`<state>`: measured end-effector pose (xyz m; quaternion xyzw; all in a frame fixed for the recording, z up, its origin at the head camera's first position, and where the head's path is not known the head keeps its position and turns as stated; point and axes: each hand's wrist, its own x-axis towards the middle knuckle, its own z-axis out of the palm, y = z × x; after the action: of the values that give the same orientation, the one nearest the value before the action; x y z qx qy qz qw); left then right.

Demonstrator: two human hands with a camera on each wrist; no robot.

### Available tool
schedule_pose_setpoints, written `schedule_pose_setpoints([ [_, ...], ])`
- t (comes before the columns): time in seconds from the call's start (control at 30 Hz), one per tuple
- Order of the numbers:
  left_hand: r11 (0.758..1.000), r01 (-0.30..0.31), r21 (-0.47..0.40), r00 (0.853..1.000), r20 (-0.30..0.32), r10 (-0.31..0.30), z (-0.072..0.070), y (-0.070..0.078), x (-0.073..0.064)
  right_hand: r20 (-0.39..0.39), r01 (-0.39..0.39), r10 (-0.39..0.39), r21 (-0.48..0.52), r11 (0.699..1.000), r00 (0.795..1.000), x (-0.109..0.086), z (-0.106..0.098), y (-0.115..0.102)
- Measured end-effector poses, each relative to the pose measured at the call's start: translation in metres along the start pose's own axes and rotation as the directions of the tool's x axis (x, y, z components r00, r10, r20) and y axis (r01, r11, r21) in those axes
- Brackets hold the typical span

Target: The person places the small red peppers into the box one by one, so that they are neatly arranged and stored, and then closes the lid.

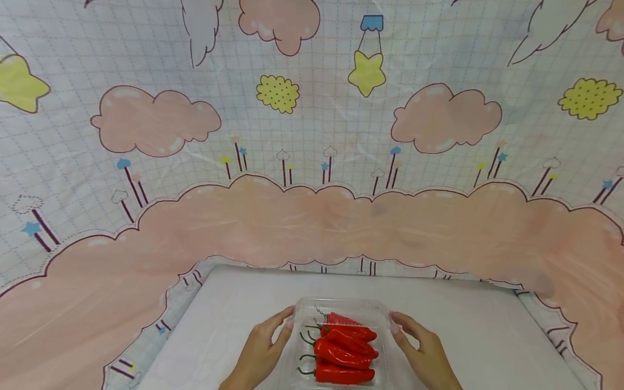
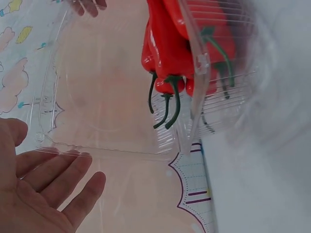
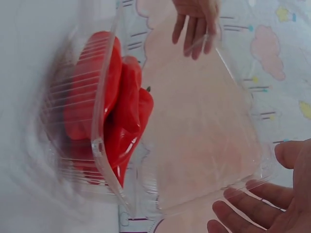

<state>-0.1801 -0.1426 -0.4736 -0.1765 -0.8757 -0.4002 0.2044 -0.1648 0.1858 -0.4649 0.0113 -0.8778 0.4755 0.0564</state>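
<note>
A clear plastic clamshell box point(image 1: 302, 355) sits on the white table in front of me, holding several glossy red peppers point(image 1: 343, 353) with green stems. Its transparent lid point(image 2: 104, 104) stands raised, hinged along one side of the ribbed tray point(image 3: 98, 145). My left hand point(image 1: 263, 346) is at the left side of the lid, fingertips touching its edge and thumb held apart. On the opposite side, my right hand point(image 1: 423, 346) has its fingertips at the lid's edge, thumb also spread. Both hands' fingers look relaxed.
The white table point(image 1: 487, 336) extends to both sides and behind the box. A patterned cloth point(image 1: 312, 227) with pink clouds, stars and grid lines hangs behind and surrounds the table.
</note>
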Motion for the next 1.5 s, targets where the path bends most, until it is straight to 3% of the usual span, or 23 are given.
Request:
schedule_pose_setpoints([
  [0.27,1.000,0.010,-0.006,1.000,0.020,-0.010,0.002,0.000,-0.005,-0.002,0.023,-0.023,-0.005,1.000,1.000,-0.006,0.003,0.006],
  [0.57,0.997,0.069,-0.023,0.994,0.082,-0.067,0.006,-0.005,-0.006,0.015,0.013,-0.013,0.006,1.000,1.000,-0.007,0.006,0.014],
  [0.97,0.998,0.054,-0.025,0.994,0.092,-0.052,0.019,-0.017,-0.004,0.026,0.057,-0.057,-0.017,0.998,0.998,-0.002,0.010,0.025],
  [1.23,0.998,0.054,-0.024,0.985,0.167,-0.049,0.024,-0.024,-0.006,0.064,-0.006,0.008,-0.033,0.999,0.998,0.001,0.011,0.032],
  [1.5,0.998,0.063,-0.015,0.983,0.175,-0.059,0.028,-0.026,-0.008,0.059,0.024,-0.021,-0.038,0.999,0.998,0.004,0.017,0.043],
])
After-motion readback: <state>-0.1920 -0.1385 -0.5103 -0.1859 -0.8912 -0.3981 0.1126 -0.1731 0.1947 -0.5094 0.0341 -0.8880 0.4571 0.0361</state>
